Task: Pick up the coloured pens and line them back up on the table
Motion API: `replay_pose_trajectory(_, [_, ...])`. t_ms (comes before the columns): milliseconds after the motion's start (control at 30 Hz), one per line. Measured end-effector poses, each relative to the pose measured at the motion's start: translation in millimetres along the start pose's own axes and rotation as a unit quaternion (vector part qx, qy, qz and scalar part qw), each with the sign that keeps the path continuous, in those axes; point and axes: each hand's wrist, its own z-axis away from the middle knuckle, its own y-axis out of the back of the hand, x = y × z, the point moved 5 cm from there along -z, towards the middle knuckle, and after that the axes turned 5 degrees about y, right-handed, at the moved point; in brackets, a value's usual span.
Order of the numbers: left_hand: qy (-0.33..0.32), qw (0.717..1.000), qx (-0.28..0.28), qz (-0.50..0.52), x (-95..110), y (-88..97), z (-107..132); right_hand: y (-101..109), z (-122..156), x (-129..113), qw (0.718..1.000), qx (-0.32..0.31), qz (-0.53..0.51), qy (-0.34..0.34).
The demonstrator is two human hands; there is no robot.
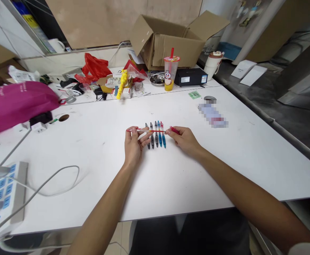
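My left hand (134, 147) pinches the clear and red barrel of a pen (143, 130), held level above the table. A thin red refill (159, 131) runs from that barrel toward my right hand (184, 141). Closed fingers of my right hand hold a short red pen part (174, 130), which they partly cover. Beneath the refill, several pens lie side by side in a row: dark grey ones (156, 139) at the left, a blue pen (160, 138), and one with a pinkish-red top and blue lower half (164, 141) at the right end.
Along the back of the white table (197, 177) stand a drink cup with a straw (171, 72), a black box (190, 77), an open cardboard box (173, 49) and red plastic bags (95, 67). A magenta bag (19, 102) and a power strip (17, 198) with cables lie left.
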Motion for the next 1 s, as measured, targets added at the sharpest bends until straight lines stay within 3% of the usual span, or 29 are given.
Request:
replay_pose_trajectory(400, [0.005,0.999,0.044,0.003,3,7.8,-2,8,-2,-1,0.998,0.048,0.011,0.035])
replay_pose_trajectory(800, [-0.025,0.992,0.126,-0.006,20,26.5,-8,18,-5,-1,0.997,0.066,-0.021,0.022])
replay_pose_trajectory(1000, [-0.009,0.993,0.117,-0.013,16,22.6,-6,19,-5,-1,0.997,0.067,-0.013,0.026])
